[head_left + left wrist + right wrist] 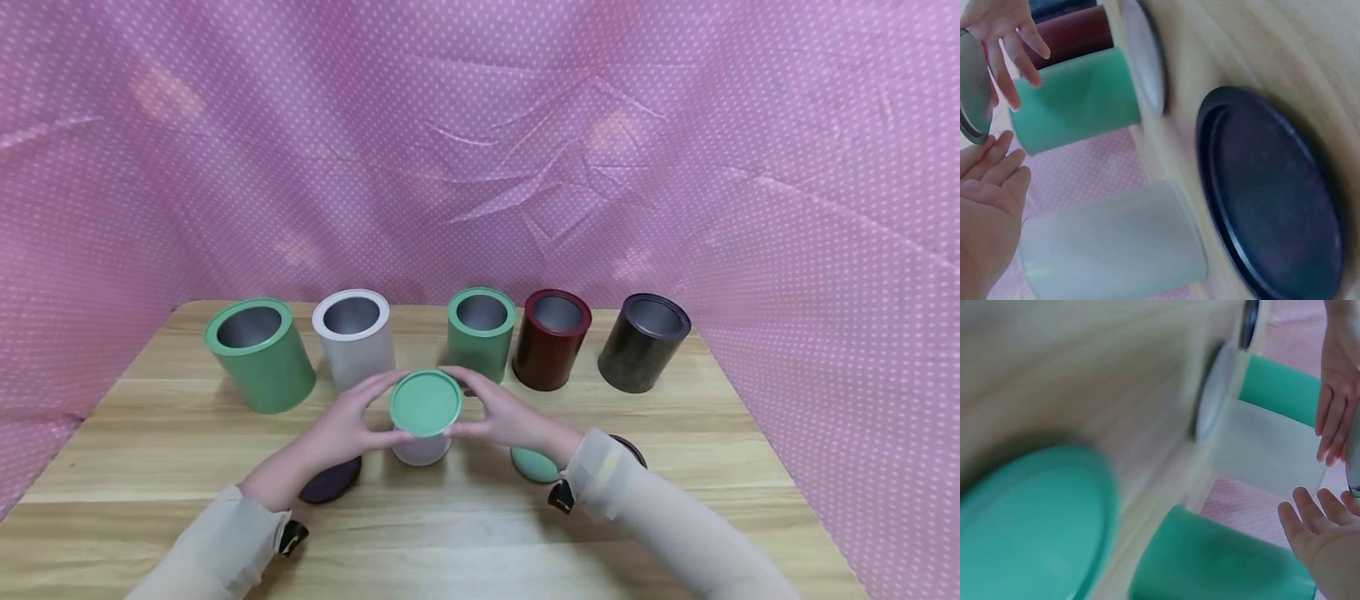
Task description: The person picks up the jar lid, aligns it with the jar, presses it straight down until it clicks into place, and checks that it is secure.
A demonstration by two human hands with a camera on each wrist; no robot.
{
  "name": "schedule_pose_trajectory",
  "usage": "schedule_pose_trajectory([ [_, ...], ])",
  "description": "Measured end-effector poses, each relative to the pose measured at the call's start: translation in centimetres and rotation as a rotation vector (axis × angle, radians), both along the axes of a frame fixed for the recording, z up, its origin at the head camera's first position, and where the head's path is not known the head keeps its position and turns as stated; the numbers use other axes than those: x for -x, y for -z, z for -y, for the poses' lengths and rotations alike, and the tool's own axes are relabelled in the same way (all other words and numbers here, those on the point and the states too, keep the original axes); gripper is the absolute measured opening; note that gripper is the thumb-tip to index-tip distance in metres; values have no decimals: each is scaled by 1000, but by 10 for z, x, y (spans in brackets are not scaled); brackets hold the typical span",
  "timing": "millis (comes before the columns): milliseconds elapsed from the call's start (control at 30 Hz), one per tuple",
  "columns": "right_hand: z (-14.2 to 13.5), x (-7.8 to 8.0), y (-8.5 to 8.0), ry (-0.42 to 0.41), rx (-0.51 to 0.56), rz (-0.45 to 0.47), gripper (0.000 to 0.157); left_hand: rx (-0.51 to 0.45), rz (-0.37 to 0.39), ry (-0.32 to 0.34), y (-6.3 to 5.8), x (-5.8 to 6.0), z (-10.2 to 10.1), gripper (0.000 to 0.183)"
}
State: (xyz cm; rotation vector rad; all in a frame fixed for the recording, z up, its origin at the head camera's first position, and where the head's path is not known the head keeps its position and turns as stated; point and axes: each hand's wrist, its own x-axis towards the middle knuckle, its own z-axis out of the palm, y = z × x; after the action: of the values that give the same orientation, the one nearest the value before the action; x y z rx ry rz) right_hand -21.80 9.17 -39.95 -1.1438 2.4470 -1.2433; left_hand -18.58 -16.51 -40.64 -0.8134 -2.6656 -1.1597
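Observation:
Both hands hold up a round green lid [426,403], one at each side. My left hand [341,429] has its fingers at the lid's far left edge and its thumb at the near left edge. On the opposite side, my right hand [506,414] grips the rim the same way. Below the raised lid a white lid [422,452] lies on the table, partly covered in the head view. A dark lid [1279,194] lies under the left forearm, and a second green lid [534,464] is near the right wrist.
Along the table's far side stand a large green can [268,367], a white can [360,354], a smaller green can [480,346], a dark red can [550,354] and a black can [641,350], all uncovered. The right sleeve mostly hides a dark red lid [630,448]. Pink dotted cloth [480,167] surrounds the table.

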Motion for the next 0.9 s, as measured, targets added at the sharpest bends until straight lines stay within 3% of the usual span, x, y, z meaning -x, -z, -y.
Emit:
schedule_pose_trajectory([
  [333,35,6,-18,-14,121,-75,74,-13,-59,-142,-27,-13,25,81],
  [500,52,9,-28,-4,156,-93,70,-9,-32,-211,-38,-16,39,83],
  [900,101,15,-48,37,179,-110,67,-77,-62,-339,-51,-16,78,85],
])
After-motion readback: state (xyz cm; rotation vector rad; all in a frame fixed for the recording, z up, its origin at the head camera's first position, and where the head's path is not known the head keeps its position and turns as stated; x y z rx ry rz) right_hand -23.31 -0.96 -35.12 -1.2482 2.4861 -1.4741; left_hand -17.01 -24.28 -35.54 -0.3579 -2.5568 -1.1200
